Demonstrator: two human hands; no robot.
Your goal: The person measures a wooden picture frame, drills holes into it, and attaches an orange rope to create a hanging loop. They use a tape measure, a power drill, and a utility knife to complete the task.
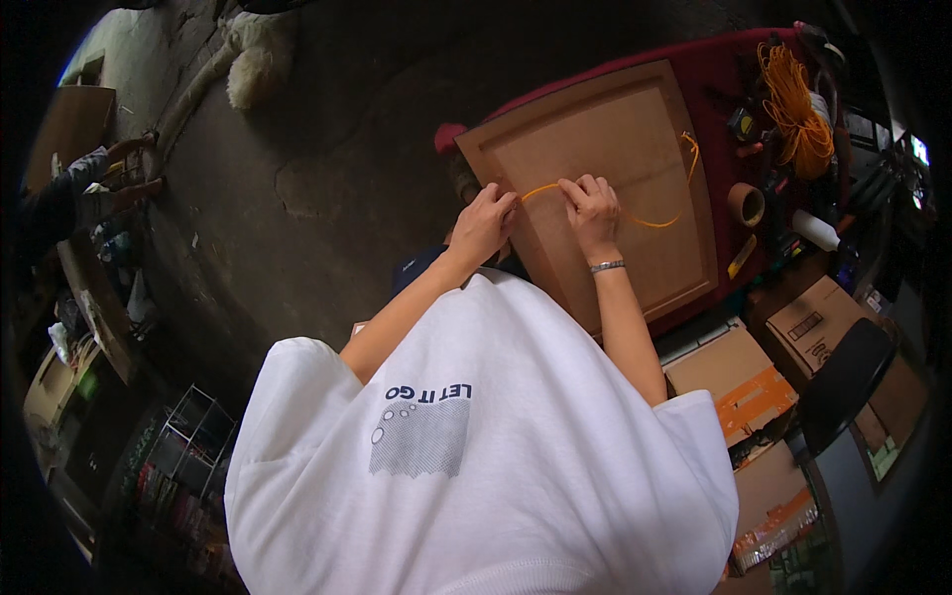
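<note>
By the panel's point(615, 119) left edge, we list: left hand point(483, 226), curled shut, pinching cord point(540, 187). Above its middle: cord, bowed; right hand point(593, 205), fingertips closed on cord. Toward its right edge: slack tail, which we judge could snag there if tugged.

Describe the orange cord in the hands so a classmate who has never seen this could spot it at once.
Find the red cloth, then the large brown panel on it. Over the panel's left part, the orange cord arches between the left hand and the right hand. It's a single thin strand, unlike the orange bundle to the panel's right.
</note>
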